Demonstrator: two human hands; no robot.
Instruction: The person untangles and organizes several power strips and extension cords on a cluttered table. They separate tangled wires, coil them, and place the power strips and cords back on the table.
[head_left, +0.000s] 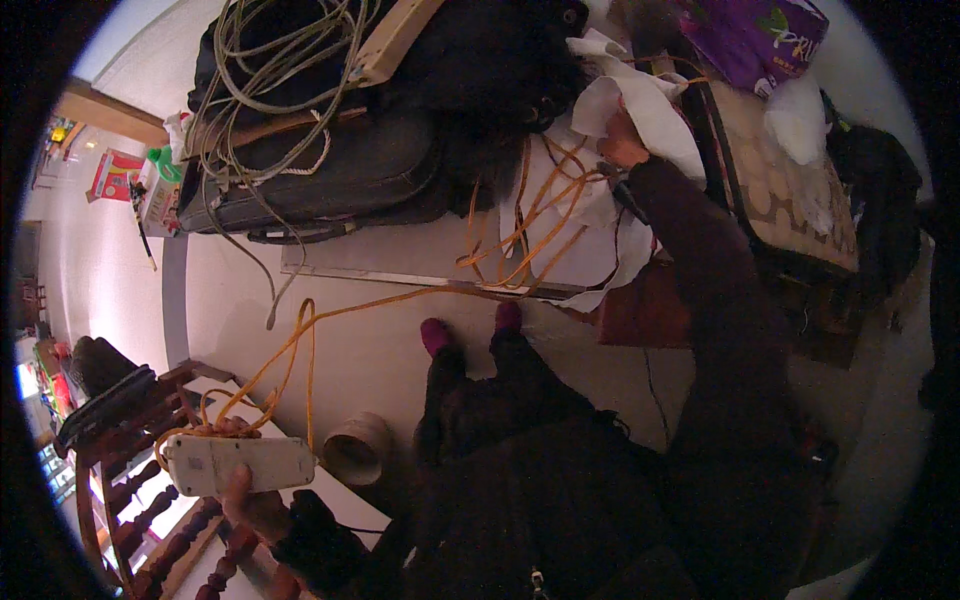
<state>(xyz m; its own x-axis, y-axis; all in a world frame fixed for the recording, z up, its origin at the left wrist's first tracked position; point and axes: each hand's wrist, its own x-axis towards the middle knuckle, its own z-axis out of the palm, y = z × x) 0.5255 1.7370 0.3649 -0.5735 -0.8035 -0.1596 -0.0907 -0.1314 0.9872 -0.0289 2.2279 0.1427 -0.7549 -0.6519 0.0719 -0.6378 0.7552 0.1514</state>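
My left hand (247, 502) grips a long white power strip (240, 465), its thumb pressed on the face with screw holes. Orange cord (300, 330) loops around the strip and fingers, then runs right across the floor into a loose tangle (555, 195). At the upper right, my right hand (624, 139) reaches in beside that tangle, against a crumpled white sheet (652, 97). Its fingers are partly hidden, so what it grips cannot be told. Just below that wrist is a small dark object (628, 199), too dim to identify.
Coiled grey cable (247, 90) lies over a black case (315, 172) beside a wooden piece (394, 41). A patterned cushion-like item (787, 165) and a purple bag (757, 37) are at the right. At lower left stand a wooden chair (120, 495) and a round container (356, 450).
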